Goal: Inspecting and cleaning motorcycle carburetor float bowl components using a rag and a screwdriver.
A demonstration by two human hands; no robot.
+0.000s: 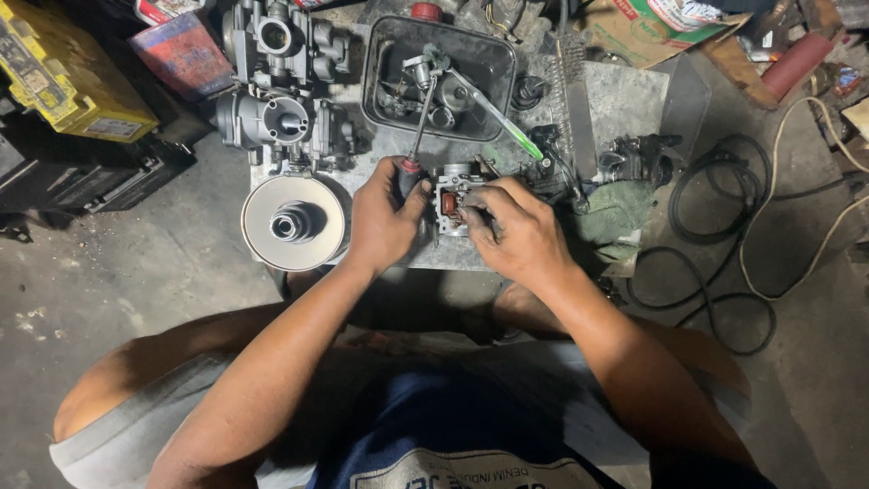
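Note:
My left hand grips the dark handle of a screwdriver whose metal shaft points away from me toward the black tray. My right hand rests its fingers on a small grey carburetor body with a reddish part inside, standing on a low grey slab. Both hands flank the carburetor and touch it.
A black tray holds small metal parts and a green-handled tool. Two larger carburetors and a round pulley disc lie at left. A green rag, black hoses and a yellow box surround the slab.

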